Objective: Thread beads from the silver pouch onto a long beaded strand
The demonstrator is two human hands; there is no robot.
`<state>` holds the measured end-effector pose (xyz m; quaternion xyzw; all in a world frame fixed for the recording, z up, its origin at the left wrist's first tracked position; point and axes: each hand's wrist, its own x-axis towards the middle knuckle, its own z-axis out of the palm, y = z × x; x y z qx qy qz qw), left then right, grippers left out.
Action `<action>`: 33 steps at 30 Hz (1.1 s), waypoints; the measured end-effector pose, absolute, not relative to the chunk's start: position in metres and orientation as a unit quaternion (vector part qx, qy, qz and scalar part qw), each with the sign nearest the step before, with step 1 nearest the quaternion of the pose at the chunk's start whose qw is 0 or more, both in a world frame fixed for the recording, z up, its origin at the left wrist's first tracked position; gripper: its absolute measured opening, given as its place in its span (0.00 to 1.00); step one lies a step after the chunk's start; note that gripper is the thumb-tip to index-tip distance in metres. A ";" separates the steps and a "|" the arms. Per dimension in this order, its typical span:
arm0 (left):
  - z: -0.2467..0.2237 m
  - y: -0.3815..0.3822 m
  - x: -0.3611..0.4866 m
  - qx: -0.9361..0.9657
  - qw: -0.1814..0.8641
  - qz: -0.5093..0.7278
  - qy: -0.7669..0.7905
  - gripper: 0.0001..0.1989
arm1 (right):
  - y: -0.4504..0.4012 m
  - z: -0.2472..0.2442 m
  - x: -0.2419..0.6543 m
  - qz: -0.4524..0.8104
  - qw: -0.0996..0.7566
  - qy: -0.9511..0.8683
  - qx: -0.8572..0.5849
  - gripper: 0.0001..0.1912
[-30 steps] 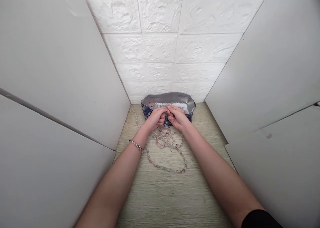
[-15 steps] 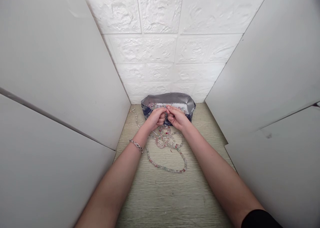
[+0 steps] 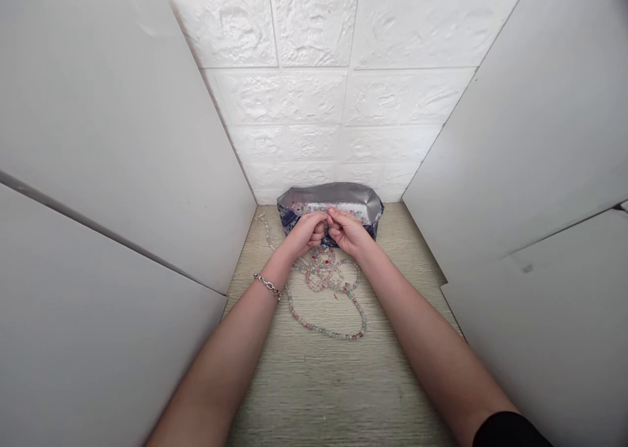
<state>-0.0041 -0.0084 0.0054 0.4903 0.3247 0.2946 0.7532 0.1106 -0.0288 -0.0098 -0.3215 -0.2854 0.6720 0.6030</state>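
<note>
My left hand [image 3: 310, 233] and my right hand [image 3: 347, 230] meet fingertip to fingertip over the front rim of an open bag [image 3: 333, 190]. Both are closed in a pinch; whatever lies between the fingertips is too small to make out. Silvery inside and dark blue outside, the bag holds many loose small coloured beads [image 3: 298, 207]. Below the hands, a long string of beads [image 3: 328, 332] in pale green, white, pink and red lies in loops on the wood-grain surface. One end of it trails up to the left of the bag, and part is hidden behind my hands.
A white brick-patterned wall [image 3: 299, 93] rises behind the bag. Pale panels stand close on the left [image 3: 122, 126] and right [image 3: 530, 126], narrowing the space. The wood-grain surface [image 3: 318, 394] runs toward me between my forearms. A chain bracelet [image 3: 268, 285] circles my left wrist.
Almost nothing differs. Both hands stay together over the bag's rim with only a slight shift of the fingertips, and the bead string lies as before.
</note>
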 end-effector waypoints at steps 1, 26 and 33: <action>0.005 -0.008 -0.004 0.491 0.753 0.294 0.325 0.08 | -0.029 -0.010 0.111 0.673 0.603 -0.284 -0.320 0.10; 0.002 -0.006 -0.004 0.485 0.759 0.291 0.323 0.08 | -0.030 -0.012 0.111 0.680 0.613 -0.266 -0.303 0.08; 0.002 -0.006 -0.005 0.482 0.763 0.291 0.319 0.08 | -0.030 -0.012 0.112 0.682 0.605 -0.281 -0.301 0.08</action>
